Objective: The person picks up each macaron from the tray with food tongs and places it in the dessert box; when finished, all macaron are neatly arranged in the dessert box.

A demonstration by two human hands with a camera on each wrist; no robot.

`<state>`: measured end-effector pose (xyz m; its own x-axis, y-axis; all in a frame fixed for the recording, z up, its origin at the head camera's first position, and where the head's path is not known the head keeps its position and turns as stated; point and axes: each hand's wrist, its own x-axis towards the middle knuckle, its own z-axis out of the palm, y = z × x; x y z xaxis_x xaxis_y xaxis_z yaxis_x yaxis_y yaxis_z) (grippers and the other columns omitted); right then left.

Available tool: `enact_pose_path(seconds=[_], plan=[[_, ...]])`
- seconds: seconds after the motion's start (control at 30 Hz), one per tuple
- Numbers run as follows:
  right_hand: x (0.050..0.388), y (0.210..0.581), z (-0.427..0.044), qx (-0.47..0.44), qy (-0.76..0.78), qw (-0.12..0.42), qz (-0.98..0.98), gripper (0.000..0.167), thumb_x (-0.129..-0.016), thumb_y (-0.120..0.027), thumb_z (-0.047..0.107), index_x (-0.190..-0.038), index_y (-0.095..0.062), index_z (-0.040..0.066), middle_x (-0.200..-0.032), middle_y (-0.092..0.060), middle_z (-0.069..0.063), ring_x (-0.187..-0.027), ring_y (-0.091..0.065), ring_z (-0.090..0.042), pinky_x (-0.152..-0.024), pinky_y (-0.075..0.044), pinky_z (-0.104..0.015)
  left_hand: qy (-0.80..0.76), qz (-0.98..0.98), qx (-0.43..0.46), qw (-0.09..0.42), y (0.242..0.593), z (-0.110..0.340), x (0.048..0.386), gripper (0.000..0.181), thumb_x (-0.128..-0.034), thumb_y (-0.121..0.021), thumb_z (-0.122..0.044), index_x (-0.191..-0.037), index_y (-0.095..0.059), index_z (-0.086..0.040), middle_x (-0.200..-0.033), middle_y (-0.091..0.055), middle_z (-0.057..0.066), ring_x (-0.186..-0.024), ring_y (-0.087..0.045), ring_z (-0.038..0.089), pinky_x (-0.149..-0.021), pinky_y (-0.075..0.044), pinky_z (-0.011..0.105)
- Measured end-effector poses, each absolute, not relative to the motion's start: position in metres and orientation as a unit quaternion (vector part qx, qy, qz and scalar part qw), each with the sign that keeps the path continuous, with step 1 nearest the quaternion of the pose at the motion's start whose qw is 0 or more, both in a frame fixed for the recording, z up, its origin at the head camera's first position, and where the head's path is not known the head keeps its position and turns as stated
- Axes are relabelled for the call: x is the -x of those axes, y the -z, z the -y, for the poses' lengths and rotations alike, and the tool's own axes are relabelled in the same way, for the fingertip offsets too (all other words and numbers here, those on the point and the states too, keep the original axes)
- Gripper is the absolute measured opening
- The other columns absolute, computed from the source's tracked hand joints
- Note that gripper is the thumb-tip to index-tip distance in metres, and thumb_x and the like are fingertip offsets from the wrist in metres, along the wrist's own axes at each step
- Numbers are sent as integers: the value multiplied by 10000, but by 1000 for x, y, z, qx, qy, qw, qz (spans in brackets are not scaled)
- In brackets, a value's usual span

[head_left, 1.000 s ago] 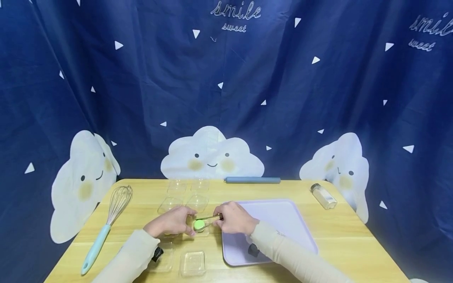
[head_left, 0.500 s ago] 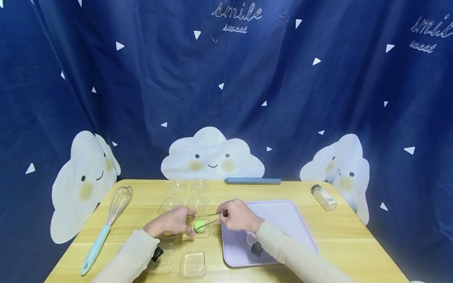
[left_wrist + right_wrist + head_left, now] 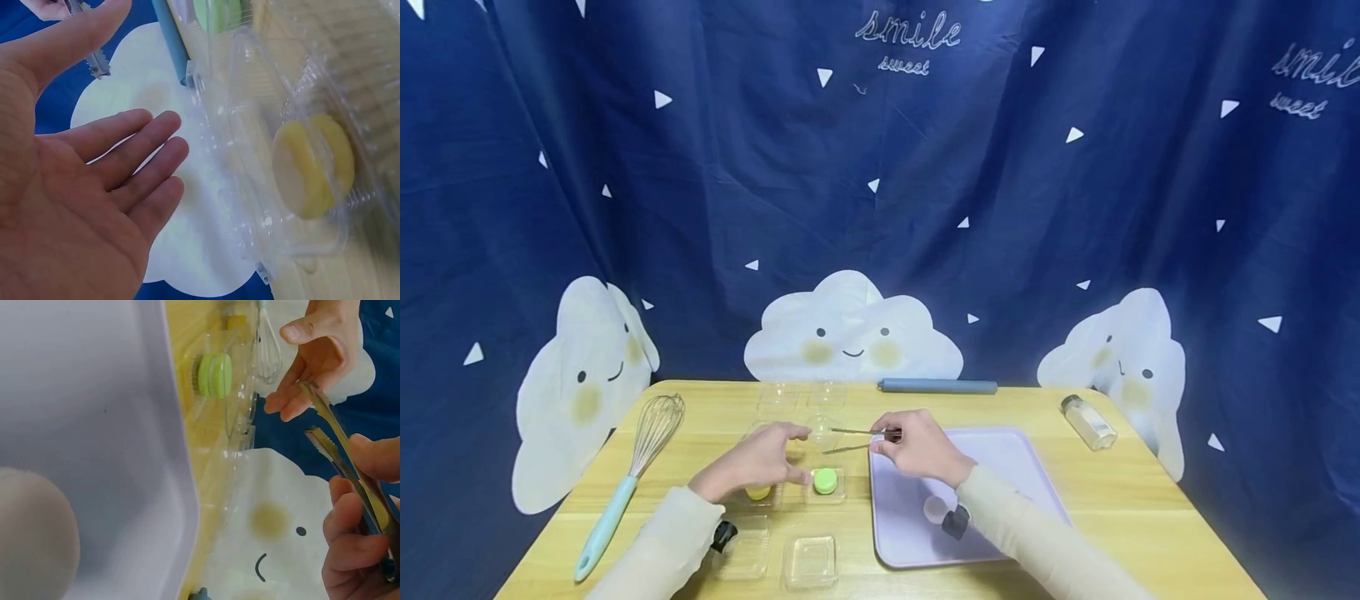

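Note:
A green macaron (image 3: 825,481) sits in a small clear plastic box, and a yellow macaron (image 3: 757,492) lies in another box to its left, partly under the left wrist. My left hand (image 3: 760,458) hovers beside the boxes, its fingers extended and holding nothing; the left wrist view shows its palm (image 3: 81,206) near the yellow macaron (image 3: 315,165). My right hand (image 3: 917,446) grips metal tongs (image 3: 850,432) above the tray's left edge. In the right wrist view the tongs' tips (image 3: 315,415) stand apart with nothing between them, away from the green macaron (image 3: 214,375).
A lilac tray (image 3: 910,550) on the right holds a pale round piece (image 3: 936,509). A whisk (image 3: 617,508) lies at left, a blue-grey rod (image 3: 937,386) at the back, a shaker jar (image 3: 1088,422) at back right. Clear boxes stand behind the hands and in front (image 3: 811,562).
The tongs have come off the green macaron, which stays in its box. My right hand has moved up and to the right with them; my left hand has shifted slightly left and up.

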<state>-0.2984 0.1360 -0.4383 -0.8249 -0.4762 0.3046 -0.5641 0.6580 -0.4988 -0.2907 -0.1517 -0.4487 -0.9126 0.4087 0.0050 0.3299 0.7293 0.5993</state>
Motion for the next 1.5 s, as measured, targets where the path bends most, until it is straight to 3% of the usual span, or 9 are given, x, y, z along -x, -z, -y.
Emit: enact_pose_path(seconds=[0.33, 0.63, 0.8, 1.0, 1.5], plan=[[291, 424, -158, -234, -325, 91, 912, 104, -902, -753, 218, -999, -739, 183, -731, -667, 111, -656, -581, -6, -642, -512, -188, -316, -926, -208, -3, 436, 173, 275, 798, -744, -865, -486, -1388, -595, -98, -1318, -668, 57, -1242, -595, 311, -1039, -512, 543], [292, 426, -188, -199, -331, 118, 915, 101, -885, -770, 238, -980, -738, 232, -805, -738, 114, -770, -684, -39, -764, -567, -245, -310, -928, -205, -26, 425, 197, 242, 623, -756, -869, -440, -1286, -652, -194, -1252, -684, 0, -1176, -621, 273, -960, -537, 510], [289, 426, -205, -177, -329, 129, 919, 108, -880, -764, 234, -985, -743, 216, -910, -783, 72, -911, -757, -143, -849, -610, -362, -316, -928, -195, -6, 429, 210, 226, 613, -744, -872, -449, -1261, -652, -205, -1249, -683, 36, -1160, -624, 285, -922, -548, 521], [284, 429, -224, -144, -315, 141, 928, 135, -887, -765, 269, -1015, -739, 232, -931, -784, 68, -941, -757, -203, -865, -605, -447, -332, -926, -178, 20, 441, 226, 214, 628, -751, -870, -437, -1267, -642, -162, -1241, -679, 54, -1145, -615, 283, -855, -558, 430], [270, 439, -262, -142, -306, 138, 931, 113, -871, -784, 215, -975, -742, 218, -837, -741, 74, -836, -692, -130, -792, -575, -347, -378, -902, -189, 90, 466, 240, 202, 718, -770, -858, -416, -1343, -582, -83, -1338, -638, 93, -1176, -604, 342, -865, -561, 383]])
